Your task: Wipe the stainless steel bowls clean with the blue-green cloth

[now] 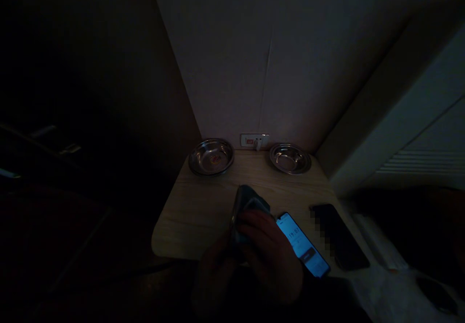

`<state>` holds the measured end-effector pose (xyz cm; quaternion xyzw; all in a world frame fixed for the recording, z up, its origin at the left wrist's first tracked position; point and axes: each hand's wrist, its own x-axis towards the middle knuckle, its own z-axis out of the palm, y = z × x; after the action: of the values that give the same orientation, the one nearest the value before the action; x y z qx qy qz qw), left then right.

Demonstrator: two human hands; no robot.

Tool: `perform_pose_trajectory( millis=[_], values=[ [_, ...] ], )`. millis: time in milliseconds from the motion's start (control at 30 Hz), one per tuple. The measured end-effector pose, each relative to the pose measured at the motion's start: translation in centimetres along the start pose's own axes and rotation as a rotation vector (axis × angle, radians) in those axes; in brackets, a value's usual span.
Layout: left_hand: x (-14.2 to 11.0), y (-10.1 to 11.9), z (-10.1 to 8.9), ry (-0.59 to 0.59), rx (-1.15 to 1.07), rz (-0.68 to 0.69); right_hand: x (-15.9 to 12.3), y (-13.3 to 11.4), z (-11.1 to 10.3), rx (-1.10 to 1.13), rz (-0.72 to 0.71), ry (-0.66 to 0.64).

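Note:
In dim light, both my hands are together above the front of a small wooden table (196,216). My left hand (216,267) is closed around the lower part of a shiny metal dish (235,209), tilted up and seen nearly edge-on. My right hand (267,248) is closed on a bluish-grey cloth (250,196), pressed against the dish's right side. The fingers and the cloth cover most of the dish, and darkness hides the left fingertips.
A metal bowl (211,157) stands at the back left of the table, another metal bowl (289,159) at the back right. Between them is a wall socket (255,140). A lit phone (303,248) and a dark phone (339,236) lie to the right.

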<state>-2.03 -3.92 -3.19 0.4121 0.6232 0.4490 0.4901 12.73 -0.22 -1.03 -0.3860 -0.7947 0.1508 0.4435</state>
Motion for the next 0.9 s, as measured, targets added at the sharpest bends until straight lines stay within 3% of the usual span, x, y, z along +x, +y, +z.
perform_pose_trajectory(
  millis=[200,367,600,900],
  values=[
    [-0.1,-0.1,-0.1,-0.134,-0.024,-0.031,2.4,2.2,-0.4,0.067,0.11,-0.011],
    [-0.3,-0.2,0.3,-0.086,-0.077,-0.094,2.7,3.2,-0.5,0.12,0.208,-0.04],
    [0.0,1.1,0.9,0.081,-0.136,-0.109,1.8,2.3,-0.7,0.132,0.147,-0.075],
    [0.1,2.8,0.8,-0.055,-0.181,-0.049,0.6,1.1,-1.2,0.053,0.084,-0.148]
  ],
)
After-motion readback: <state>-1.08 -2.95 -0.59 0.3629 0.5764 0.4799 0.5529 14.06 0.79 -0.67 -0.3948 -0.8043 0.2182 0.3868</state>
